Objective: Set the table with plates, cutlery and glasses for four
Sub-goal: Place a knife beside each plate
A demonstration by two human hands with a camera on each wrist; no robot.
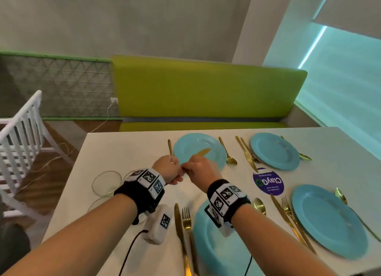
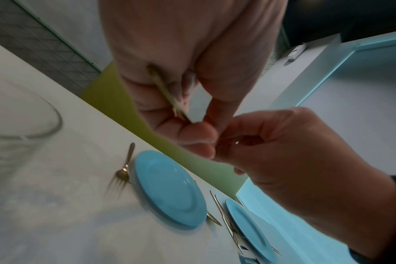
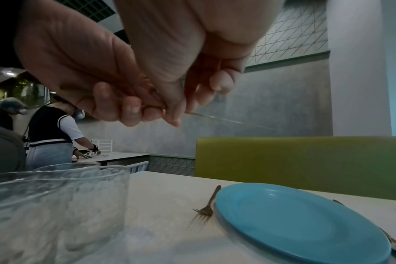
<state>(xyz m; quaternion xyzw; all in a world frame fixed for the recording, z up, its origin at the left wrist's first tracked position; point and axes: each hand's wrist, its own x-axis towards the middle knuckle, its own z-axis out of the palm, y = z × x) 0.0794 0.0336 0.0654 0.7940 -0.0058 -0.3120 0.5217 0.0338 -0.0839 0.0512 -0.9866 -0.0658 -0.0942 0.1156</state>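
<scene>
Both hands meet above the far-left blue plate (image 1: pixel 208 162) and share one gold knife (image 1: pixel 203 152). My left hand (image 1: pixel 168 169) curls round its handle (image 2: pixel 167 94). My right hand (image 1: pixel 199 168) pinches the knife, and the blade (image 3: pixel 226 121) points away over the plate. A gold fork (image 1: pixel 170 146) lies left of this plate and a spoon (image 1: pixel 227 152) lies to its right. Blue plates with gold cutlery also lie at the far right (image 1: pixel 274 151), near right (image 1: pixel 327 220) and near left (image 1: pixel 208 247). Clear glasses (image 1: pixel 107 183) stand at the table's left.
A white tagged box (image 1: pixel 157 224) with a black cable lies near my left forearm. A purple round sticker (image 1: pixel 268 183) marks the table's middle. A green bench (image 1: pixel 206 90) runs behind the table and a white railing (image 1: pixel 20 131) stands to the left. People (image 3: pixel 50 139) work at another table.
</scene>
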